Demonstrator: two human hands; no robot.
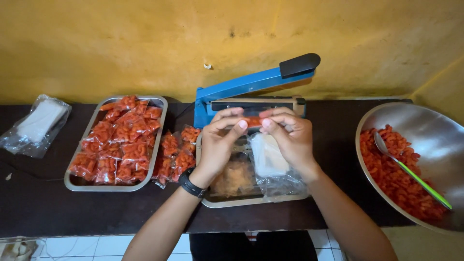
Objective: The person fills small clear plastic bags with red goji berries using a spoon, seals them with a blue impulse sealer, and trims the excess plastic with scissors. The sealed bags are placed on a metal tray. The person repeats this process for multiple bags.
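My left hand [218, 142] and my right hand [289, 137] meet in front of me and pinch a small clear packet of orange-red snacks [253, 121] between the fingertips. The packet sits just in front of the blue heat sealer [251, 87], whose arm with a black handle is raised. A black band circles my left wrist. Below my hands lies a metal tray [251, 200] with a stack of empty clear bags [268, 157] and some crumbs.
A metal tray [72, 181] at left is full of sealed snack packets [121, 140]; more packets [176, 154] lie beside it. A bag of empty plastic bags [36, 125] is far left. A big steel bowl [435, 130] of loose snacks with a green-handled spoon [411, 171] stands right.
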